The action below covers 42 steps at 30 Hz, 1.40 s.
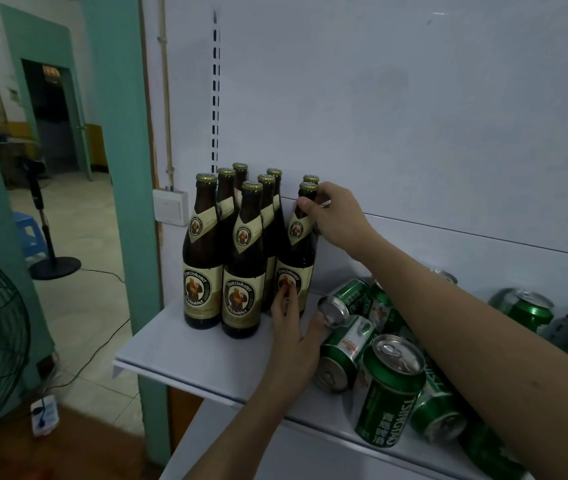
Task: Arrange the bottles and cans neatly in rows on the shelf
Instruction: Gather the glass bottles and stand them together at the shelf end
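Bare shelf [185, 355] is lying open to the left of the left hand [293, 337], out to the front edge. Ahead of its fingertips, upright brown bottles [241, 265] are standing packed together, blocking the way to the back wall [414, 133]. Just to its right, toppled green cans [389, 386] are crowding the surface under the right forearm. Above the right hand [331, 216], clear wall is leaving room overhead.

On a white metal shelf [189, 355], the right hand [331, 213] grips the neck of a brown glass beer bottle [298, 258]; the left hand [293, 337] touches its base beside jumbled green aluminium cans [391, 389].
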{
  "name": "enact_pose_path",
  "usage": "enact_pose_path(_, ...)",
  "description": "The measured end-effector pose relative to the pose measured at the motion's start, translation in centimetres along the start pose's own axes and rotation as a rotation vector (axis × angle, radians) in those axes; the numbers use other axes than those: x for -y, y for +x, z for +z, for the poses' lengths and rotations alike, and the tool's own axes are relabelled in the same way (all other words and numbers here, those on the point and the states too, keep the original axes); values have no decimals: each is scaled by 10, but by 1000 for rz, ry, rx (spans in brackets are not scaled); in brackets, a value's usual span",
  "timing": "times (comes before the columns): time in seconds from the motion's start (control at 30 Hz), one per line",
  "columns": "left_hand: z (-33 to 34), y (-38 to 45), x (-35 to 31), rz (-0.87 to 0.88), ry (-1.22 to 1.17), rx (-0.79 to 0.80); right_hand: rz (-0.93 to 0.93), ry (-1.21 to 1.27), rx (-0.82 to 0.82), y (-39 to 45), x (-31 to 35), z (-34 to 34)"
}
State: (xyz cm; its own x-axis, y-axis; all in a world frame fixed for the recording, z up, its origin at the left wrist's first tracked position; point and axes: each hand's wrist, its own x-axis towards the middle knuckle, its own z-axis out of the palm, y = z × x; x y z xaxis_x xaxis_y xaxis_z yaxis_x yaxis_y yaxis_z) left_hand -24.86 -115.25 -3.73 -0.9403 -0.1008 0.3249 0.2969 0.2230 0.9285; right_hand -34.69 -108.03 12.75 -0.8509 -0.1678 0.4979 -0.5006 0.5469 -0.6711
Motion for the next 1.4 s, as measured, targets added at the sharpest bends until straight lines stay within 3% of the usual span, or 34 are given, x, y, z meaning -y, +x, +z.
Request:
enact_pose_path(0.23, -6, 2, -5, 20, -55, -69, 54, -8, 70, -5, 6, -5)
enact_pose_path(0.33, -12, 9, -20, 65, -35, -29, 75, -6, 54, -12, 8, -17)
enact_pose_path(0.83, -1, 32, -117, 323, 430, 150, 162, -293, -162, -100, -17, -99)
enact_pose_path(1.1, 61, 9, -165, 299, 596, 222, 213, -463, -92, -159, -40, -179)
enact_pose_path(1.4, 205, -64, -226, 327, 616, 335, 315, -509, -146, -265, -84, -321)
